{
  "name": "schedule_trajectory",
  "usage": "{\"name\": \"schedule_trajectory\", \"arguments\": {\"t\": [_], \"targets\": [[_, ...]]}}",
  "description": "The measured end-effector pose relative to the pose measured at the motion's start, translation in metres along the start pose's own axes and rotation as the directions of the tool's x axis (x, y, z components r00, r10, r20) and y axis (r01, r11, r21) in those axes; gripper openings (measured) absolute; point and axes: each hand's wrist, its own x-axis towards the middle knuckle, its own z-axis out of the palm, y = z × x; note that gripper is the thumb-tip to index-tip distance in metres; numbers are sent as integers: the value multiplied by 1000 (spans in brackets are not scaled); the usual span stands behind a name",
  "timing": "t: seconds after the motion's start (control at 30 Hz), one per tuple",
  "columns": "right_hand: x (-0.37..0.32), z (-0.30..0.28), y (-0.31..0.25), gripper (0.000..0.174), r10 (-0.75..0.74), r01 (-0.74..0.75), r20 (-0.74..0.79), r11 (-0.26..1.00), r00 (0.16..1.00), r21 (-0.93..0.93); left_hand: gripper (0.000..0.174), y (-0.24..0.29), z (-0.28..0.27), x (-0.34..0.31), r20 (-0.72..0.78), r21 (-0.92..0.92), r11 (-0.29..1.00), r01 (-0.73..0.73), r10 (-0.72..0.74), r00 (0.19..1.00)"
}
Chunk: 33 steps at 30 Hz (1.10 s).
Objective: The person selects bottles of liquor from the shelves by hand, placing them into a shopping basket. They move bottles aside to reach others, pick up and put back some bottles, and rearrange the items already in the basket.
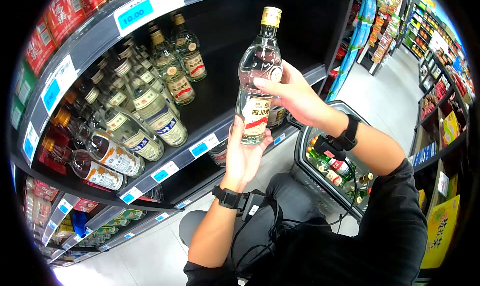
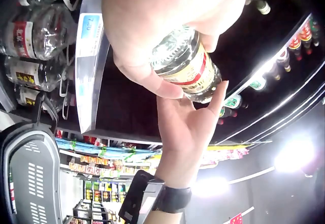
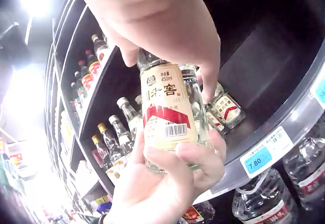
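Observation:
A clear glass bottle [image 1: 254, 113] with a gold cap and a cream label with a red band is held upright in front of the shelf. My right hand [image 1: 300, 93] grips its middle, the thumb across the front. Around the bottle's base curl the fingers of my left hand [image 1: 245, 153]. In the left wrist view the bottle [image 2: 190, 71] shows its base end between both hands. The right wrist view shows the bottle's label [image 3: 165, 107] with a barcode, the left hand [image 3: 162, 178] at its lower end.
Rows of similar bottles [image 1: 150, 111] stand on the shelf at left, with price tags [image 1: 204, 145] along its edge. A basket [image 1: 320, 173] holding several bottles is on the floor by my right arm. An aisle [image 1: 372, 81] runs at the right.

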Motion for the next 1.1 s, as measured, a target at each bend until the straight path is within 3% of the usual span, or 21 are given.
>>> {"name": "schedule_trajectory", "arguments": {"t": [0.1,0.17,0.2,0.3,0.37,0.43,0.53,0.63,0.83,0.9,1.1], "targets": [[19,7,0,42,9,-13,-58,997,998,-78,53,6,-7,7,28,4,1000,-7,7,1000],[36,11,4,41,24,-31,-80,996,996,-85,55,5,1,10,-58,-75,996,-44,40,997],[46,13,5,41,43,-51,-94,995,995,-87,57,2,1,10,-31,-93,992,-81,78,996],[74,19,15,41,77,-86,-116,993,990,-77,50,-7,3,8,-104,-123,986,-116,103,989],[93,21,30,42,-62,53,-90,994,994,-99,51,-12,3,1,-132,-76,988,-132,121,984],[113,21,42,51,-99,89,-58,986,993,-143,55,-14,7,-2,-121,-43,990,-136,130,984],[139,24,64,63,-252,224,-7,871,968,-437,60,-11,9,-3,-112,-23,988,-155,152,982],[155,27,82,63,-347,269,-40,789,937,-552,62,-8,7,-2,-104,-19,981,-191,188,977],[181,26,103,59,-346,346,68,867,936,-360,63,-5,5,-2,-119,-1,974,-225,223,967],[187,28,109,62,-434,432,62,856,899,-284,62,-5,5,-1,-126,0,973,-231,229,965],[198,31,111,63,-379,396,120,842,918,-367,60,-5,6,-1,-131,6,969,-248,246,960]]}}
